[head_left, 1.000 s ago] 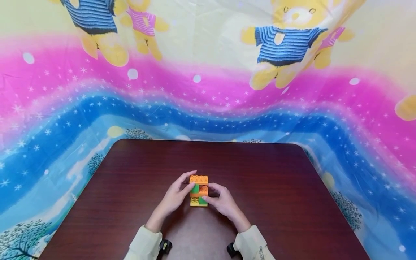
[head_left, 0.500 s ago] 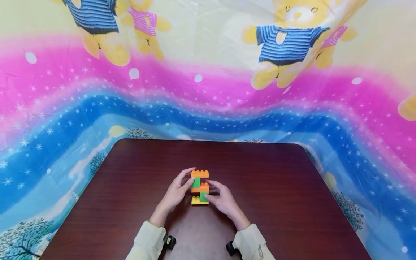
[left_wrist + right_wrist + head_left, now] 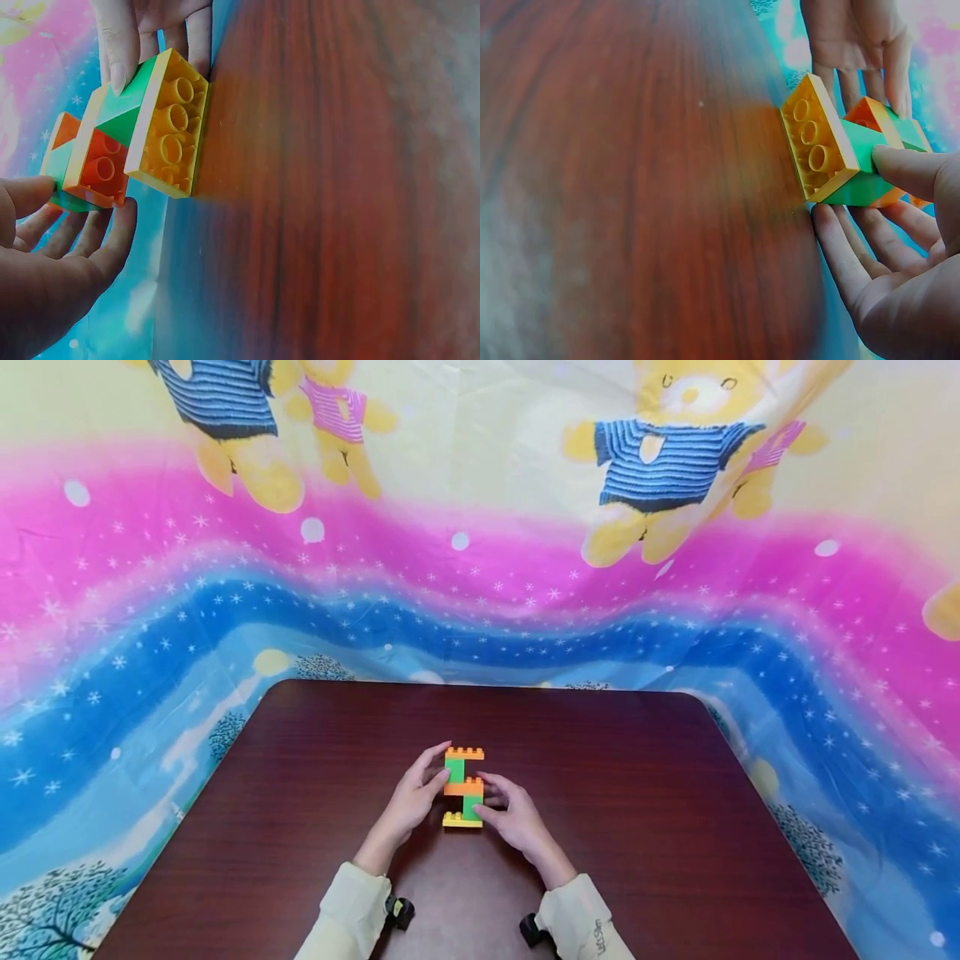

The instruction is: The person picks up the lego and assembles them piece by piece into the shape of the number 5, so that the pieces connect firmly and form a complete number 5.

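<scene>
Between both hands a zigzag stack of toy building bricks is held up, the hollow underside of its yellow bottom brick (image 3: 169,131) showing in both wrist views. Above that brick, at the right, sits a green brick (image 3: 471,807), then an orange brick (image 3: 459,789). A second green brick (image 3: 455,768) sits at the left under the top orange brick (image 3: 467,753). My left hand (image 3: 407,797) pinches the upper green brick, thumb in front. My right hand (image 3: 521,820) grips the lower green brick from the right, with its thumb (image 3: 907,169) on the brick's face.
A dark brown wooden table (image 3: 637,777) with rounded far corners lies under the hands. Behind it hangs a curtain (image 3: 480,560) printed with bears and snowflakes. Each sleeve cuff has a black wrist device (image 3: 400,912) near it.
The stack has risen a little in the head view and tilted, so its front shows more and its top studs less. Both hands keep hold; the left forearm has shifted right.
</scene>
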Motion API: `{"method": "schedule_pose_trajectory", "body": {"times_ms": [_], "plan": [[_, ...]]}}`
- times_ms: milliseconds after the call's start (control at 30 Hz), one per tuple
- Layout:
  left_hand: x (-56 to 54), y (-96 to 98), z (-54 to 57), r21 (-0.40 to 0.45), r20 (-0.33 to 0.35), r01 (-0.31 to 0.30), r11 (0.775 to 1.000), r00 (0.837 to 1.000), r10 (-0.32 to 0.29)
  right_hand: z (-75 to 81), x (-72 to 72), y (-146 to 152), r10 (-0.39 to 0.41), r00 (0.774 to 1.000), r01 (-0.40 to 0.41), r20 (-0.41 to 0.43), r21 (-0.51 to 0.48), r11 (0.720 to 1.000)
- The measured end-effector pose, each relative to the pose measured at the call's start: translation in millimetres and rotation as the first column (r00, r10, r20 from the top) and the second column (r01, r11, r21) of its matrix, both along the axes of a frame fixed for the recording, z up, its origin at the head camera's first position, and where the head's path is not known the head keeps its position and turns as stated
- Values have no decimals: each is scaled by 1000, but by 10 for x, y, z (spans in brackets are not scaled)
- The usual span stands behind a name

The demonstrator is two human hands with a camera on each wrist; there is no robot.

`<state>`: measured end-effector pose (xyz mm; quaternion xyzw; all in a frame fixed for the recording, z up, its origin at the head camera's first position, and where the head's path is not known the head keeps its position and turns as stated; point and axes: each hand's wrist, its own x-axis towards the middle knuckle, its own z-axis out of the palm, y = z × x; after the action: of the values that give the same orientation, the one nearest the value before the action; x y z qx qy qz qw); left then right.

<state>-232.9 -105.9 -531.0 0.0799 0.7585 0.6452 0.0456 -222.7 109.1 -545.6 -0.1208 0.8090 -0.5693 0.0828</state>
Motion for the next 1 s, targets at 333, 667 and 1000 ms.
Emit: {"method": "schedule_pose_trajectory", "body": {"times_ms": [333, 667, 1000], "plan": [[-28, 12, -7, 8, 64, 20, 1000, 998, -20, -43, -21, 12, -14, 999, 17, 47, -56, 998], [-44, 17, -17, -11, 88, 29, 1000, 996, -28, -71, -15, -10, -55, 998, 57, 32, -60, 997], [-93, 12, -74, -12, 122, 17, 1000, 992, -16, -110, -34, 5, -55, 998, 57, 35, -59, 997]]}}
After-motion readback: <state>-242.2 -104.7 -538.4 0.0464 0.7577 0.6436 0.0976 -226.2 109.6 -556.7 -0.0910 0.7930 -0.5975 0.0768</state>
